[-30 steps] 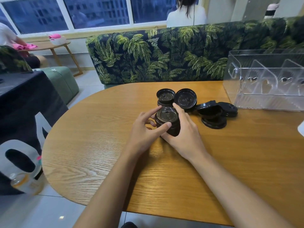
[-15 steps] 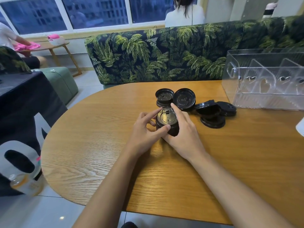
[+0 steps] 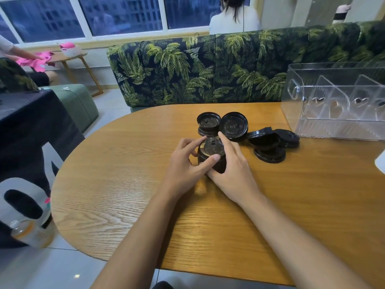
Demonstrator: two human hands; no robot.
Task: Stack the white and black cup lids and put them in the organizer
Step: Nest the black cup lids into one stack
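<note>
Black lid stack (image 3: 212, 156) stands upright on the table (image 3: 125, 184), axis vertical; left hand (image 3: 183, 170) and right hand (image 3: 233, 170) grip it with curled fingers.

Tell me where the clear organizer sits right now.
In the head view, the organizer stands at the far right of the table, in front of the leafy sofa, just right of the loose black lids.

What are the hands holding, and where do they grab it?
A stack of black lids. The left hand pinches its top rim; the right hand wraps round its right side.
</note>
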